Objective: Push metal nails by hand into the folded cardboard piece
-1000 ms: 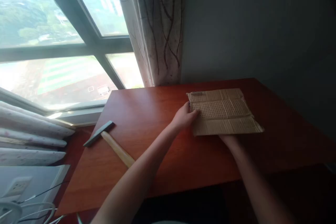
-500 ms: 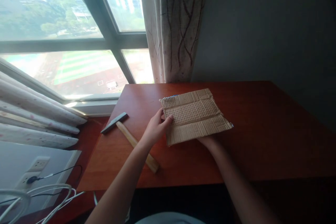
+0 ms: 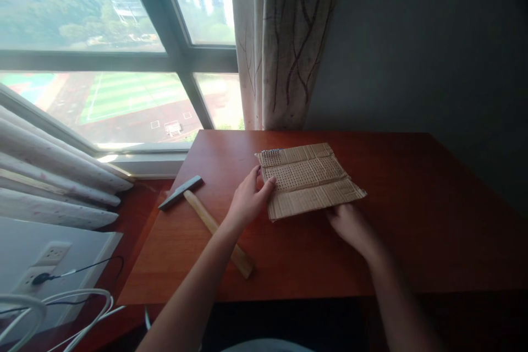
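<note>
Head view: left hand (image 3: 247,202) pinches the cardboard's (image 3: 309,179) left edge; right hand (image 3: 350,225) grips its near edge, on the table (image 3: 412,220).

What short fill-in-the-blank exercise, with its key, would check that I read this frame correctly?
1. Both hands touch a perforated sheet of ____ lying on the desk.
2. The left hand rests at the sheet's left edge; the right hand is at its ____ edge.
3. The tool lying untouched to the left of the left hand, with a wooden handle, is a ____.

Missing words: cardboard; near; hammer.
</note>
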{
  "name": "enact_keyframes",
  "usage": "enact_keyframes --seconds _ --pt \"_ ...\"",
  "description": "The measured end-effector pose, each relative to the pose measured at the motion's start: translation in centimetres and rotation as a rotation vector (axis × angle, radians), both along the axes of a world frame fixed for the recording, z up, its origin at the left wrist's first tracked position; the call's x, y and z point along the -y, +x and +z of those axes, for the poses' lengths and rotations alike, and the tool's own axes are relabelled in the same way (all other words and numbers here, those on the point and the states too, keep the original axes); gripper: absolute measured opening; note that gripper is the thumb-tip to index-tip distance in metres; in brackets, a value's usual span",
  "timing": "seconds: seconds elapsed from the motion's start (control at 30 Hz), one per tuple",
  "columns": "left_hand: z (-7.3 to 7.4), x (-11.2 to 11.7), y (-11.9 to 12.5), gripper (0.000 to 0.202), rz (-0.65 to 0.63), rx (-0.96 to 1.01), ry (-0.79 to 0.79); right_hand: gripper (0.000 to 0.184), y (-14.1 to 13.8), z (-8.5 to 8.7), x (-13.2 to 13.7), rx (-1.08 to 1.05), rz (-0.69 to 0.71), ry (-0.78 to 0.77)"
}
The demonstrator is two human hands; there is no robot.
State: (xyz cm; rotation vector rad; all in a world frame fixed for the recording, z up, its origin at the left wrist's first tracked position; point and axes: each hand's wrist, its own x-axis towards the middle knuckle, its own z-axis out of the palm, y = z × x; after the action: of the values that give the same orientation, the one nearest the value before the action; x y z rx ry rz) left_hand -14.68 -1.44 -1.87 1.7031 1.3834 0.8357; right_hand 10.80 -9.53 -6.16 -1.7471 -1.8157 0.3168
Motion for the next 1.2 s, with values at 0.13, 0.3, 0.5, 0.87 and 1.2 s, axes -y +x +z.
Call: enact_keyframes --seconds 0.13,0.3,0.5,0.87,1.2 --pt "0.0 -0.7 -1.0 0.050 0.029 0.013 0.036 0.026 2.0 5.5 4.7 -0.097 0.038 -0.242" --pt "1.7 -2.9 -1.6 0.033 0.115 -0.125 0.194 0.025 -0.5 11.8 2.2 -0.360 0.055 -0.069" --pt "2.6 -5.9 -0.7 0.013 0.141 -0.122 0.432 0.046 -7.4 10.3 -7.5 0.132 0.127 0.100" --pt "0.1 -7.5 -0.2 0.014 0.069 0.082 0.392 0.062 -7.8 5.9 -13.7 0.189 0.218 0.094" --pt "-0.3 -8.1 -0.3 0.009 0.120 0.036 0.428 0.063 -7.4 5.5 -14.2 0.155 0.263 0.109"
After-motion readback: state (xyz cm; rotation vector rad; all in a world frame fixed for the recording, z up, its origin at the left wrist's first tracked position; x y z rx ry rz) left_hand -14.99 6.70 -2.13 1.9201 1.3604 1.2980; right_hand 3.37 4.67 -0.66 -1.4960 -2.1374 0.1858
